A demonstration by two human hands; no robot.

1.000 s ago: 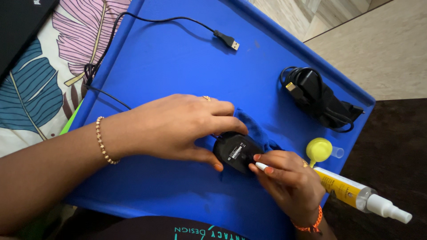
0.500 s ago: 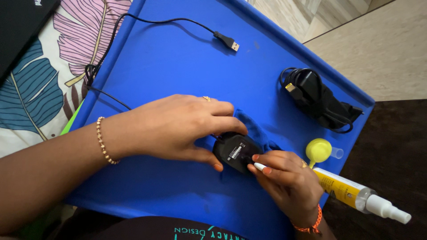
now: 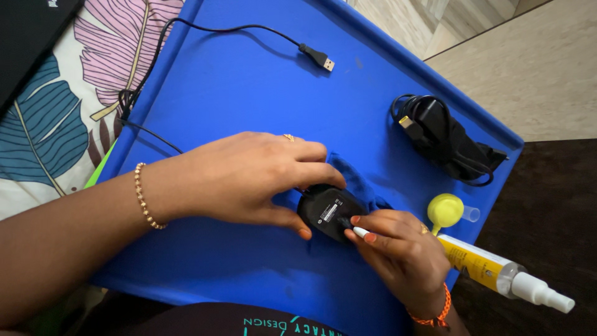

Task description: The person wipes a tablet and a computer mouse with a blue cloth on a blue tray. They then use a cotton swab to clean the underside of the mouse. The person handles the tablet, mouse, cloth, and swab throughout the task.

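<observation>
Mouse (image 3: 328, 211), black, smooth moulded plastic, lies belly-up near the middle of the front half of the blue surface (image 3: 249, 81), resting on a crumpled blue cloth (image 3: 359, 182) of soft weave. A pale label shows on its underside. Its thin black cable (image 3: 205, 30) loops off the left edge and returns across the far part of the surface, ending in a metal-tipped flat plug (image 3: 321, 59).

Left hand (image 3: 249, 177) is curled over the mouse from the left, fingertips on the far side and thumb on the near side, gripping it. A bead bracelet sits on that wrist.

Right hand (image 3: 401, 249) comes in from the near right corner, fingers pinched narrow around a thin white stick (image 3: 359, 232); its tip touches the underside of the mouse. An orange band is on that wrist.

Toward the right edge lies a black power adapter (image 3: 444, 140), matte, with its cord bundled. Just near it stands a small yellow-green round cap (image 3: 446, 210). A clear spray bottle (image 3: 504, 274) with yellow label and white nozzle lies beside the right corner.
</observation>
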